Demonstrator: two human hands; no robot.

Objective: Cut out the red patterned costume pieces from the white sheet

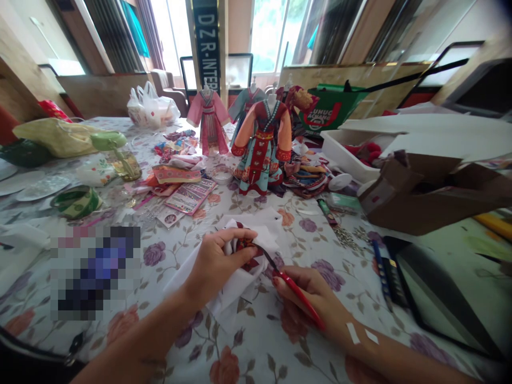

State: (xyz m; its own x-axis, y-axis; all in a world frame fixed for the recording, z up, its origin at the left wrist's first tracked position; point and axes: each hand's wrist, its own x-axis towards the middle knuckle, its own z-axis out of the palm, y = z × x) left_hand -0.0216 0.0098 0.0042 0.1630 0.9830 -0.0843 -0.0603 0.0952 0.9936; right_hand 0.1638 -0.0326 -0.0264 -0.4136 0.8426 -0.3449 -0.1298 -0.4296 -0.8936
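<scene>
My left hand [226, 253] pinches a small piece of red-and-white patterned fabric [246, 246] between thumb and fingers. White cloth [224, 304] spreads out under and around it on the table. In my right hand [304, 290] is a slim red-handled tool [300, 298] with a thin, dark, curved tip, held slantwise. Its tip reaches the fabric beside my left thumb; whether it is tweezers or a blade I cannot tell. Beyond my hands stands a miniature robe [262, 144] in red, orange and light blue on a small stand, and a pink one [208, 120] stands behind it.
A flowered tablecloth [152, 290] covers the table. On the left lie green tape [77, 201] and a bottle [126, 162]. Fabric scraps [306, 176] lie by the robes. On the right are a cardboard box [424, 205], a dark-framed tablet-like panel [448, 298] and pens [382, 274].
</scene>
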